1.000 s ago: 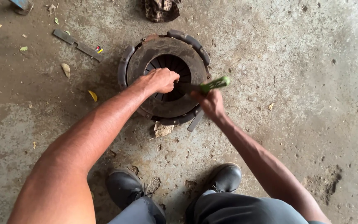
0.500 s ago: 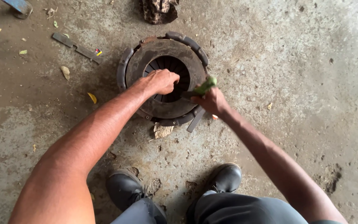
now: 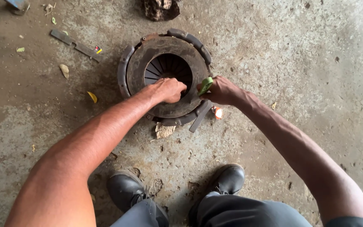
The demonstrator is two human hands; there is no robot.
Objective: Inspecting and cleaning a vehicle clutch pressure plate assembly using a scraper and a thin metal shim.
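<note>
Head view, looking straight down at a concrete floor [image 3: 299,54]. A round rusty clutch pressure plate [image 3: 164,75] lies flat on the floor, just ahead of the person's feet, with its dark centre opening and radial spring fingers facing up. Curved lining segments [image 3: 192,41] ring its outer edge.

Left hand [image 3: 169,90] rests on the near inner rim of the plate, fingers curled into a loose fist, pressed together; whether they pinch something small cannot be told.

Right hand [image 3: 222,90] sits at the plate's right near edge, fingers wrapped tight around a green-handled tool [image 3: 205,85]. Only the green handle end shows, sticking up out of the fist, tilted toward the plate; the tool's working end is hidden by the hand.

A flat dark metal bar [image 3: 200,116] pokes out from under the plate's near right edge, beside a small orange-white object [image 3: 218,112] on the floor. A pale scrap [image 3: 164,130] lies just below the plate's near edge.

Upper left on the floor: a long flat metal strip [image 3: 74,45], well apart from the plate, with scattered dry leaves [image 3: 92,97] near it. A dark lumpy object [image 3: 160,8] sits past the plate's far edge.

Two black shoes [image 3: 124,189] and grey trousers [image 3: 248,212] at bottom.
</note>
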